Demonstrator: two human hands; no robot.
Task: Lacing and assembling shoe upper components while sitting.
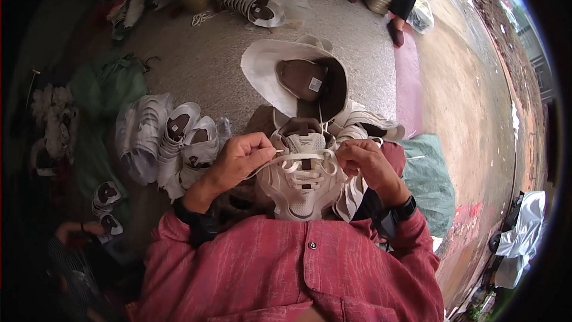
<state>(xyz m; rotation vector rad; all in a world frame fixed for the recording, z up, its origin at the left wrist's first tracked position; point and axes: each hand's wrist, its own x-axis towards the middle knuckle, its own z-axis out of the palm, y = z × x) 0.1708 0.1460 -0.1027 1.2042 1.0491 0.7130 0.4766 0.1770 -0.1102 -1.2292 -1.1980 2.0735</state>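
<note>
In front of my body sits a cream shoe upper [302,204], its toe toward me and its tongue away from me. A pale shoelace [308,156] runs across its eyelets, with slack loops over the tongue. My left hand [243,158] is closed in a pinch at the left side, and a lace tip sticks out between thumb and finger. On the other side my right hand [368,163] is also closed, its fingertips pinching the lace by the right eyelet row. Just beyond lies a stack of nested uppers [262,74] with a brown lining and a small white label.
More uppers [374,124] lie beside my right hand. Left of me stand stacked uppers [179,134] and a plastic-wrapped bundle [143,134]. A green sack [429,182] is at my right. Another person's arm [77,229] shows lower left; other people sit at the far side near shoe stacks [259,9].
</note>
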